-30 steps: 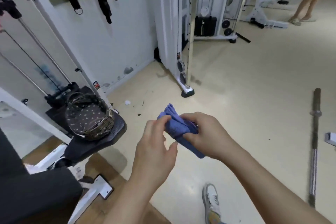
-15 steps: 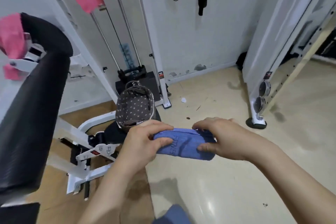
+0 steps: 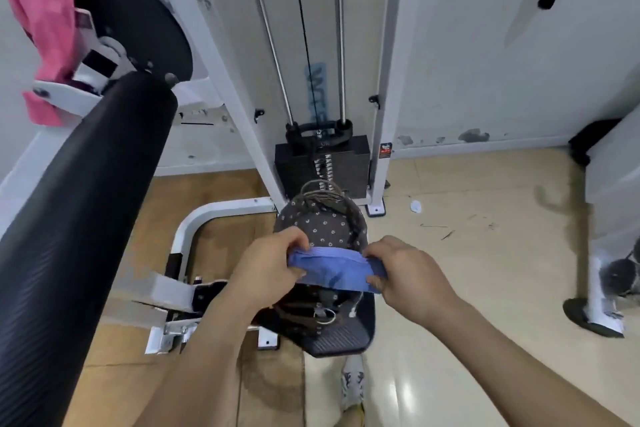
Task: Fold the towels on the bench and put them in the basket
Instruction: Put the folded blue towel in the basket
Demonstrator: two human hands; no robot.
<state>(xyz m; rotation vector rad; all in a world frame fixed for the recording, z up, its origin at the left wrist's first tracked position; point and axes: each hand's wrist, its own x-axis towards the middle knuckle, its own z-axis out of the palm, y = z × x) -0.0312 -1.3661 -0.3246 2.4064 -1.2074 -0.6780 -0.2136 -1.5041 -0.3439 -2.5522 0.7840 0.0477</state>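
Head view: I see my left hand point(image 3: 268, 269) and right hand point(image 3: 407, 272) with fingers clamped on the ends of a folded blue towel point(image 3: 336, 270), held just above the dotted basket point(image 3: 323, 222) on the black seat point(image 3: 341, 336). Its lettering is too blurred to read. A pink towel point(image 3: 43, 28) drapes the counter point(image 3: 79, 211).

1. The blue towel point(image 3: 335, 270) between my hands covers the basket point(image 3: 323, 222) mouth's near part.
2. My left hand point(image 3: 266, 270) and right hand point(image 3: 407, 276) hide the towel's ends.
3. Up-left, a pink towel point(image 3: 45, 28) runs off-frame, blurred.
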